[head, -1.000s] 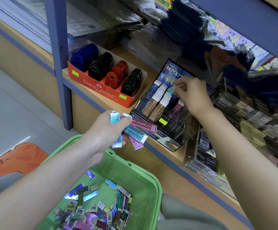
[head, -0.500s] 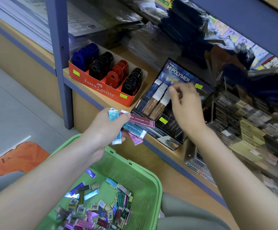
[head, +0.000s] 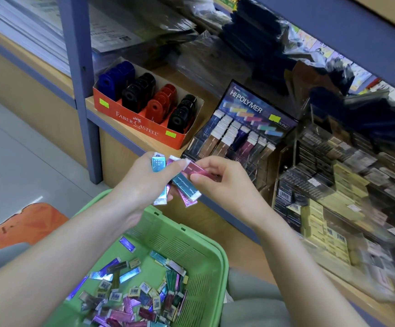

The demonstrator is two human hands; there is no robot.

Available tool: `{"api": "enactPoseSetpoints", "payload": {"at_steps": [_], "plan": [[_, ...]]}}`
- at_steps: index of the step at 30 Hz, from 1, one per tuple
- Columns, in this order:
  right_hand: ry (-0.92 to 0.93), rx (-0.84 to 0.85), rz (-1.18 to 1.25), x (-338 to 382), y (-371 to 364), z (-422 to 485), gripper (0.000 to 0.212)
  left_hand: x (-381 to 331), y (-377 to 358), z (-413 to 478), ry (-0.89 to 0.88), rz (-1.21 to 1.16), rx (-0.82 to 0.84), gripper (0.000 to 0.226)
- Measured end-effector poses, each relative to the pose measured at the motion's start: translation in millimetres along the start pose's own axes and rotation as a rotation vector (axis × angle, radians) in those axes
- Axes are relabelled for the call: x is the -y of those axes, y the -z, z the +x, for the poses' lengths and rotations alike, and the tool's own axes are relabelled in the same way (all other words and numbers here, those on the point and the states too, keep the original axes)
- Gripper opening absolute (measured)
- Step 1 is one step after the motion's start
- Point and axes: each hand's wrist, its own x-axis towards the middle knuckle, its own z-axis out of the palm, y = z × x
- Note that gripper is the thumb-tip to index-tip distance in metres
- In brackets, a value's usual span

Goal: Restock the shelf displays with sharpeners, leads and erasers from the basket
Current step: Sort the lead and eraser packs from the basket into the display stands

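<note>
The left hand [head: 142, 182] gripped a fan of erasers [head: 184, 185] above the basket [head: 210, 253]. The right hand [head: 217, 182] pinched a pink eraser [head: 195, 170] from it, near the display [head: 243, 128].

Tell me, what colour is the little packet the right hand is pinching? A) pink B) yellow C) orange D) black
A: the right hand pinches a pink eraser at the top of the bunch of erasers that the left hand holds.
</note>
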Motion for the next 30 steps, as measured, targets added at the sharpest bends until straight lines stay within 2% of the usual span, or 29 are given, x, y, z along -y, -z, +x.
{"api": "enactPoseSetpoints", "payload": {"at_steps": [3, 5, 7, 12, 17, 23, 26, 30], "plan": [[-0.018, -0.051, 0.073, -2, 0, -4, 0.007, -1, 0, -1, -0.006, -0.001, -0.007, 0.032], [-0.043, -0.122, 0.263, -1, 4, -6, 0.007, 0, -1, -1, -0.002, -0.01, -0.006, 0.033], [-0.051, -0.232, 0.402, -2, 16, -7, 0.011, 1, -4, -1, 0.008, -0.006, 0.002, 0.034], [-0.029, -0.506, 0.563, -13, 49, 3, 0.018, 4, -6, 2, 0.027, -0.014, 0.017, 0.032], [-0.076, -0.614, 0.361, -41, 64, 26, 0.009, 6, -7, 3, 0.022, -0.022, 0.015, 0.032], [-0.005, -0.714, 0.046, -53, 63, 43, 0.01, 5, -9, 5, 0.026, -0.008, 0.003, 0.035], [0.019, -0.72, -0.121, -59, 63, 41, 0.008, 6, -9, 5, 0.031, -0.006, 0.003, 0.035], [0.03, -0.692, -0.196, -62, 64, 41, 0.011, 6, -10, 5, 0.033, -0.023, 0.007, 0.032]]}}
